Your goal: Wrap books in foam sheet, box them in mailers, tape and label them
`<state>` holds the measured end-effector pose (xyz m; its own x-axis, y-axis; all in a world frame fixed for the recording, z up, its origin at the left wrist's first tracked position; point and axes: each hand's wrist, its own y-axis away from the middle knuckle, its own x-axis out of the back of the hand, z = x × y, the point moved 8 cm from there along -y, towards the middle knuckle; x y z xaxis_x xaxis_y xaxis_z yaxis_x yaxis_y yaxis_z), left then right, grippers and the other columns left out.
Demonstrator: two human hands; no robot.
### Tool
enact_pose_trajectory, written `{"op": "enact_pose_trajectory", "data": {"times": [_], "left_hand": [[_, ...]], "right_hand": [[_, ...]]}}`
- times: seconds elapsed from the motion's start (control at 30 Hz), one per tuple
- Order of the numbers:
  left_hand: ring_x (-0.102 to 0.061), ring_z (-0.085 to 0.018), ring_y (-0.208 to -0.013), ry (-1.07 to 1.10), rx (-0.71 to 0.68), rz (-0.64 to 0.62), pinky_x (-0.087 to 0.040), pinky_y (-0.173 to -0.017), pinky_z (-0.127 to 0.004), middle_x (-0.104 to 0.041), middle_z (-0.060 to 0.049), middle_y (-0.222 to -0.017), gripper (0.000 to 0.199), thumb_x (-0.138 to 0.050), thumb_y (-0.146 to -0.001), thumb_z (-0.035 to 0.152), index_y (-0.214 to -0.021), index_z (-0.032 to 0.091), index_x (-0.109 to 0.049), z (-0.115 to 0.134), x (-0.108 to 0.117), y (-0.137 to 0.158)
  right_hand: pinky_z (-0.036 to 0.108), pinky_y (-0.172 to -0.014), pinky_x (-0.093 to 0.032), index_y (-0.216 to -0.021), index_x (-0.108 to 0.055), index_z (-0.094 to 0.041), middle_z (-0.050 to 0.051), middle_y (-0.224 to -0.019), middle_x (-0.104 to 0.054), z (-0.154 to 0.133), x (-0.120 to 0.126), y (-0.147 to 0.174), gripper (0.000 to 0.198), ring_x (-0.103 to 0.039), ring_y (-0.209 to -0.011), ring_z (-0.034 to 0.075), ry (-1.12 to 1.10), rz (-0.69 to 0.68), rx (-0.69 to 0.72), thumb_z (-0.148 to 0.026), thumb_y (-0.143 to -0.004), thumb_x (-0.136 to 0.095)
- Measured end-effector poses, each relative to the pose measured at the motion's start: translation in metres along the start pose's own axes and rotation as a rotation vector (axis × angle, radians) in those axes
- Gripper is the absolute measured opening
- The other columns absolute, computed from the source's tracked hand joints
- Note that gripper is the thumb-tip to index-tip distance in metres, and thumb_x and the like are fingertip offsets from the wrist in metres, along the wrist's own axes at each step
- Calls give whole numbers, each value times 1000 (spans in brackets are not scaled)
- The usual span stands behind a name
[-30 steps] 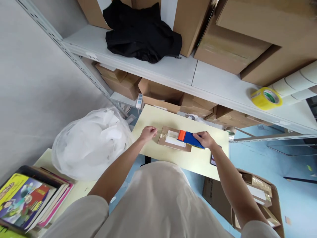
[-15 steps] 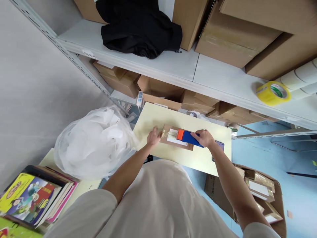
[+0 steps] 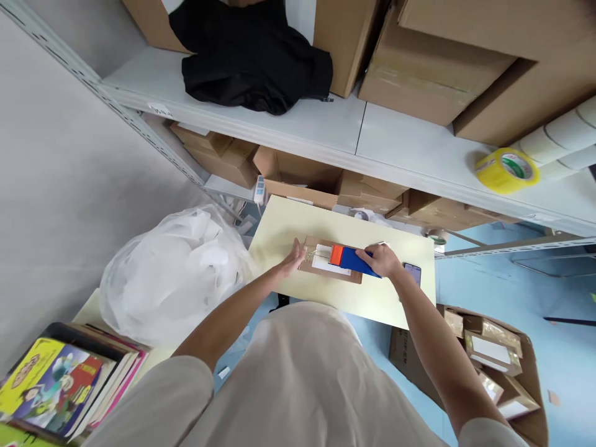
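Note:
A small cardboard box (image 3: 328,275) with a white label lies on the cream table (image 3: 274,223). My right hand (image 3: 380,259) grips a blue and orange tape dispenser (image 3: 356,259), which rests over the box's right part and partly covers the label. A shiny strip of clear tape shows at the box's left end. My left hand (image 3: 293,256) is against that left end, its fingers stretched out and the thumb by the box's edge. Just right of my right hand, a phone (image 3: 413,273) lies on the table.
Beyond the table, a grey shelf (image 3: 302,133) carries black cloth (image 3: 261,62), large cartons and a yellow tape roll (image 3: 507,171). A bag of white packing material (image 3: 172,279) stands left, near stacked books (image 3: 60,385). An open carton (image 3: 531,397) of parcels is at lower right.
My left hand's fingers, blurred and farther from the box before, now lie closer along its left end. The tape dispenser stays nearly in place in my right hand. The view has shifted slightly.

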<state>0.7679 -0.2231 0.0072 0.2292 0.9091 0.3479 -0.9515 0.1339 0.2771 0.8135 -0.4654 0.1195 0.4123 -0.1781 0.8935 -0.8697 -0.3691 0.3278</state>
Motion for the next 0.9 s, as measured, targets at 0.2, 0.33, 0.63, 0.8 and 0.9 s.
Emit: {"op": "enact_pose_trajectory", "data": {"times": [0.2, 0.33, 0.63, 0.8, 0.9], "left_hand": [[-4, -40, -144, -758, -500, -297, -2, -113, -54, -9, -28, -155, 140, -74, -43, 68, -149, 6, -6, 63, -16, -3], [-33, -39, -133, -860, -509, -332, -9, -114, -48, -37, -26, -143, 134, -76, -45, 53, -149, 4, -5, 68, -26, -15], [-34, -38, -128, -912, -512, -340, -12, -112, -48, -39, -22, -138, 124, -74, -48, 49, -148, 7, -14, 63, -23, -14], [-31, -40, -132, -978, -465, -367, -4, -113, -52, -36, -22, -143, 119, -71, -52, 49, -148, 8, -16, 64, -23, -17], [-19, -40, -139, -1054, -442, -382, 4, -113, -54, -23, -24, -151, 118, -69, -56, 49, -149, 5, -11, 66, -30, -15]], "right_hand": [[30, -61, -37, -64, -66, -20, 10, -68, -69, 0, 2, 1, 61, -61, -65, 20, -13, -4, -3, -65, -89, -32], [30, -61, -36, -75, -71, -19, 11, -69, -68, -2, 0, 1, 59, -61, -68, 22, -9, -29, -25, -64, -88, -35], [30, -60, -34, -58, -62, -20, 7, -58, -62, 91, -5, 37, 61, -57, -60, 20, -17, -114, -79, -69, -85, -37], [29, -60, -35, -61, -62, -21, 6, -56, -61, 141, -33, 39, 57, -57, -59, 20, -45, -98, -75, -65, -86, -36], [30, -60, -36, -60, -62, -20, 6, -56, -61, 142, -46, 30, 58, -56, -57, 19, -98, -89, -46, -64, -87, -34]]}}
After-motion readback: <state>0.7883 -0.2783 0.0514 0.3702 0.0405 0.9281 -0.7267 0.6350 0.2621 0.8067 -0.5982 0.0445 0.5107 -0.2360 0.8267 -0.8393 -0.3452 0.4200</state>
